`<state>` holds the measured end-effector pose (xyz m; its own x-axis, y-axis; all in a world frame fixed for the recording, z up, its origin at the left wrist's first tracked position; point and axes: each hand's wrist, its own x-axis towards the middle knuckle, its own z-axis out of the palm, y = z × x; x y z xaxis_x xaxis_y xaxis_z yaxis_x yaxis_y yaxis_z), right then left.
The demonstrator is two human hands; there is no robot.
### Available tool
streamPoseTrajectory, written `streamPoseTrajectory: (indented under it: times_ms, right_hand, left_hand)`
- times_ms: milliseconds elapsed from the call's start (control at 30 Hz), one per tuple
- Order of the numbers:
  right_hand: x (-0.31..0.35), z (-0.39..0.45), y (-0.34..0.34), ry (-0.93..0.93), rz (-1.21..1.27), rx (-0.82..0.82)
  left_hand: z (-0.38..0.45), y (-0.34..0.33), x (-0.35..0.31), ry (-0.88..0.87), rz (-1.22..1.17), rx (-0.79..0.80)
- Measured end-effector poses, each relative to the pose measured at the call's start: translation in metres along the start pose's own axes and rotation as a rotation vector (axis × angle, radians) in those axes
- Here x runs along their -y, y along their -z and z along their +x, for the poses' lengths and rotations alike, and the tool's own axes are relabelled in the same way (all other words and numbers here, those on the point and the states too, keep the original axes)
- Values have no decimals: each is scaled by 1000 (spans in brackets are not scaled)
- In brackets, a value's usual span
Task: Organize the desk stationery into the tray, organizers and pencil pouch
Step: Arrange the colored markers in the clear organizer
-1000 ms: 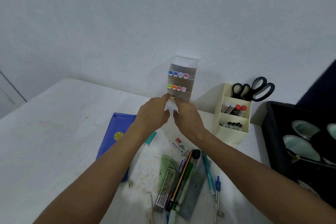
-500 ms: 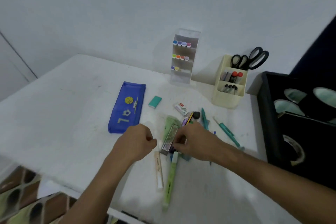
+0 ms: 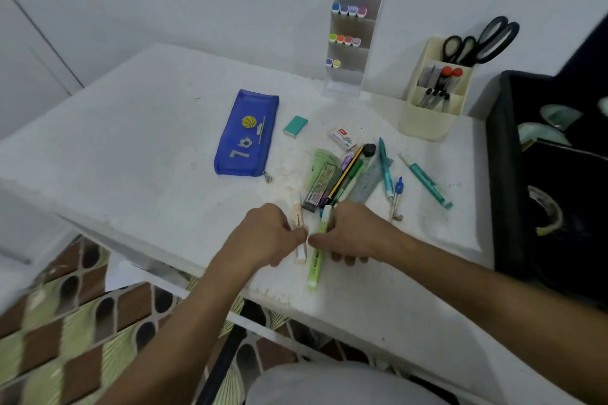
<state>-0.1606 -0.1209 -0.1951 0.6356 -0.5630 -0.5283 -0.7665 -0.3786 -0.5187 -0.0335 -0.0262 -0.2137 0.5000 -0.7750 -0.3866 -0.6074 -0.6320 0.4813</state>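
- Far left of the surface [image 3: 131, 128]: we see the blue pencil pouch [image 3: 245, 135] lying flat, its zipper pull at the near end, well apart from both hands.
- Just right of it we see a teal eraser [image 3: 295, 125], and further right a small staple box [image 3: 342, 138].
- Left hand [image 3: 263, 237]: we see its grip curled over the near half of the peach highlighter [image 3: 298, 217], whose top pokes out beyond the knuckles and whose tip shows below them; we cannot tell whether the fingers actually pinch it.
- Between the hands: the green highlighter [image 3: 315, 265] lies with its long axis running from the near edge up toward the pile, white cap [image 3: 326, 212] farthest from us. It sits just beside the peach one, nearly parallel.
- Right hand [image 3: 355, 233]: we see the thumb and forefinger closed on the green highlighter's upper barrel just below the cap. This hand is the nearer one for lifting it.
- Behind the hands we see the pile [image 3: 342, 177] of ruler, pencils and pens, then a teal pen [image 3: 385, 164], a compass [image 3: 397, 197] and a teal marker [image 3: 426, 181].
- At the back stands the clear marker organizer [image 3: 350, 43], which we judge the likely destination, straight ahead of the grip; right of it the cream organizer [image 3: 431, 115] with scissors [image 3: 477, 43].
- Far right: a black tray [image 3: 503, 174].
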Motion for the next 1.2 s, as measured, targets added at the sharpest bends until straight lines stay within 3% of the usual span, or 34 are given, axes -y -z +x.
streamPoseTrajectory:
  times_ms: [300, 500, 667, 833, 1033, 1200]
  right_hand:
    - [-1, -5, 22, -133, 358, 104]
    - [3, 4, 51, -116, 542, 50]
    - [7, 20, 81, -1, 575, -89]
    - [11, 44, 126, 79, 290, -276]
    - [16, 74, 161, 265, -23, -703]
    - [12, 102, 166, 282, -277, -773]
  left_hand:
    - [1, 11, -6, 48, -177, -138]
    - [18, 39, -21, -26, -310, -343]
    - [48, 62, -45, -125, -393, -508]
    - [82, 87, -67, -247, -383, -612]
    - [129, 109, -101, -492, -198, -787]
    - [167, 105, -117, -605, -146, -745]
